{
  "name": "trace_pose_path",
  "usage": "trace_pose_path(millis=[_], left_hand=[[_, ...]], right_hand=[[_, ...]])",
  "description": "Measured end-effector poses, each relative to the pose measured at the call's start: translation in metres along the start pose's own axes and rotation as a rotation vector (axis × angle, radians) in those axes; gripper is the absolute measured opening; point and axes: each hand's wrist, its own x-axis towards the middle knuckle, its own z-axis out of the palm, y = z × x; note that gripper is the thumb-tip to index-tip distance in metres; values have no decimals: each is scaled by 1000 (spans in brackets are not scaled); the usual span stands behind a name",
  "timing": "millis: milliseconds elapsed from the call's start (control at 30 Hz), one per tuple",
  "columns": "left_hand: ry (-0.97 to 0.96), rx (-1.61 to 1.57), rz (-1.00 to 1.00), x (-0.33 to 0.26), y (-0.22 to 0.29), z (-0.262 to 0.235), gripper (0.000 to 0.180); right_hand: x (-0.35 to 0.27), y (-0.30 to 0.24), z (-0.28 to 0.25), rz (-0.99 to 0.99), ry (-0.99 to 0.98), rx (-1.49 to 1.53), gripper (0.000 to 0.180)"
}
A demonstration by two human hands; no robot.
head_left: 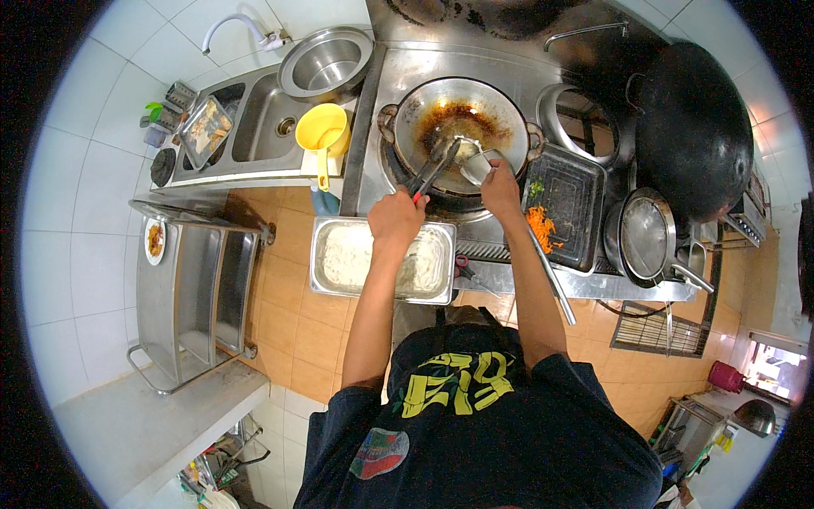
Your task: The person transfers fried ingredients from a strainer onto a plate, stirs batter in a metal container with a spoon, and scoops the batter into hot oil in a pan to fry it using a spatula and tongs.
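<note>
Tongs (434, 167) angled, probably tips wokward.

— What stays unclear around the wok (462, 127)?
— The tongs' (434, 168) tips blur into its dark sauce; the small metal bowl's (477, 166) contents are too small to tell; the right hand (500, 191) covers that bowl's near side.
— And nearer than the wok?
— The left hand (395, 219) and forearm hide the middle of the rice tray (339, 259); the person's torso covers the floor below it.

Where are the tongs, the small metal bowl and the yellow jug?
tongs (434, 165), head view, middle of the arms.
small metal bowl (476, 166), head view, its side.
yellow jug (320, 129), head view, its inside.
</note>
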Motion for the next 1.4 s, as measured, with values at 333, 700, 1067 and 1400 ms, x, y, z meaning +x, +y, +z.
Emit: trace_pose_path(millis=[333, 700, 1067, 1400], left_hand=[[57, -1, 6, 6, -8, -11, 51], [78, 194, 67, 11, -6, -33, 45], [117, 99, 40, -13, -6, -57, 44], [114, 163, 92, 12, -7, -39, 42]], right_hand=[[3, 11, 2, -7, 46, 1, 30], [4, 13, 3, -28, 53, 57, 27], [15, 16, 14, -104, -17, -55, 39], [0, 1, -1, -219, 52, -189, 47]])
